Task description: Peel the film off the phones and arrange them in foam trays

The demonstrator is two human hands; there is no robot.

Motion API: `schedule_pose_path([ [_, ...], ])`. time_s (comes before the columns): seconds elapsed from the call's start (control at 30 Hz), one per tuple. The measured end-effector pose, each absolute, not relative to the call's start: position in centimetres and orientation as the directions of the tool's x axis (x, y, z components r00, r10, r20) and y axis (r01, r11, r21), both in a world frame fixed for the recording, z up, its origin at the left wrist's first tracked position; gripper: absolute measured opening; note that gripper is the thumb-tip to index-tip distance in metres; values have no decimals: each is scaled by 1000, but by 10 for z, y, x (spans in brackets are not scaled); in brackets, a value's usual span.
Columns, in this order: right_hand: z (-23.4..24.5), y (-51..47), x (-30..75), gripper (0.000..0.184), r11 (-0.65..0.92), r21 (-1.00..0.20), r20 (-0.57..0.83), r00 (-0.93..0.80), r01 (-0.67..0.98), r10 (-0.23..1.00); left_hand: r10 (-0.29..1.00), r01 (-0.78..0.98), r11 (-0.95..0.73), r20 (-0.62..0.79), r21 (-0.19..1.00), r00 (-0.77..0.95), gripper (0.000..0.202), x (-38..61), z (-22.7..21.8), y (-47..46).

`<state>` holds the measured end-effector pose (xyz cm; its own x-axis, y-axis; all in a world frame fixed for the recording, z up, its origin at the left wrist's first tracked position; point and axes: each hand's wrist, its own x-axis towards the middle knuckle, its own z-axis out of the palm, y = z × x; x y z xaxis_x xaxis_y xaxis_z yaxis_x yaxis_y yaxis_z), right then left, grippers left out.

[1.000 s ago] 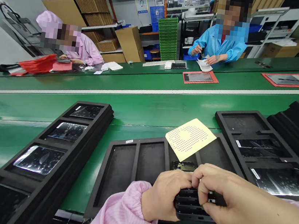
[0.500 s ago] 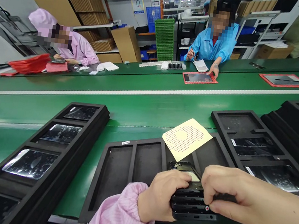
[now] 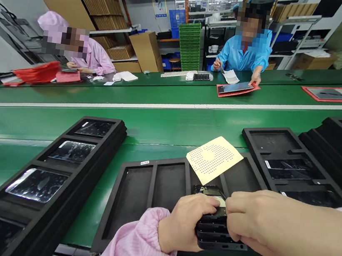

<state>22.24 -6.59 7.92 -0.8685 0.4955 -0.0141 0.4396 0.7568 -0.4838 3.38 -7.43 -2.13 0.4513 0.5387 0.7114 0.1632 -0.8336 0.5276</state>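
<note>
My left hand [image 3: 188, 220] is wrapped around the left side of a stack of black phone housings [image 3: 220, 245], its thumb lying on top. Several housings are piled on each other, and the top one shows its inner side with a pale patch. Against the stack's right side, my right hand [image 3: 250, 216] is closed, fingertips pinched together near the top housing; what they hold, if anything, is hidden. Beyond the stack, a yellow sheet of small red dot stickers [image 3: 213, 161] lies across a black foam tray [image 3: 168, 182] with empty compartments.
At left stands a pile of black trays [image 3: 69, 182] holding dark glossy screens. More trays [image 3: 280, 159] with screens are at right. Across the green bench [image 3: 146, 120], a person in blue [image 3: 247, 50] handles a red-edged panel [image 3: 236, 88]; a person in pink [image 3: 95, 53] sits further left.
My right hand has shifted left and up along the stack; a small red-and-white dot near its thumb is now out of sight. The co-worker in blue has tilted the red-edged panel up.
</note>
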Motion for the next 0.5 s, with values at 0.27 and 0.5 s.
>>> schedule_pose_path([
  [0.27, 87, -61, 222, 20, 700, -504, -134, -846, 507, 516, 516, 138, -847, 732, 513, 445, 39, 33, -24, -74],
  [0.5, 94, -54, 212, 17, 666, -570, -222, -871, 481, 439, 565, 149, -813, 700, 563, 437, 34, 35, -22, -73],
])
